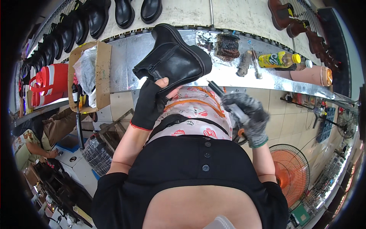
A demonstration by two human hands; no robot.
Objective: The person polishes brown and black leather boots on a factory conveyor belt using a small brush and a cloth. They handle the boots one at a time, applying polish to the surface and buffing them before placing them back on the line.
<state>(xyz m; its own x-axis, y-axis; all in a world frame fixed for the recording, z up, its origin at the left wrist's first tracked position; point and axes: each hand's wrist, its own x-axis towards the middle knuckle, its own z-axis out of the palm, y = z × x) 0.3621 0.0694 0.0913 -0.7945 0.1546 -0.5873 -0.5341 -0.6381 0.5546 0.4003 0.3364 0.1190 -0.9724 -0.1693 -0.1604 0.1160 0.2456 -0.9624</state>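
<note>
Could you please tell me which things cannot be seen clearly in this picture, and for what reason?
All in the head view:
Left hand: some fingers are partly hidden by the black boot it holds.
The boot's far side: turned away from the camera.
Pen-like tool: partly covered by the right hand, itself somewhat blurred.
Cardboard box: contents partly hidden by a translucent plastic bag.
Two upper boots: cut off by the upper edge.

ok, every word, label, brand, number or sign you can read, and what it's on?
Yellow-capped bottle: bold lettering, legible; brand wording not copied here.
Cardboard box: small marks on its side, too small to read.
Pink patterned cloth: red printed motifs; any lettering is too small to read.
Nothing else legible.
</note>
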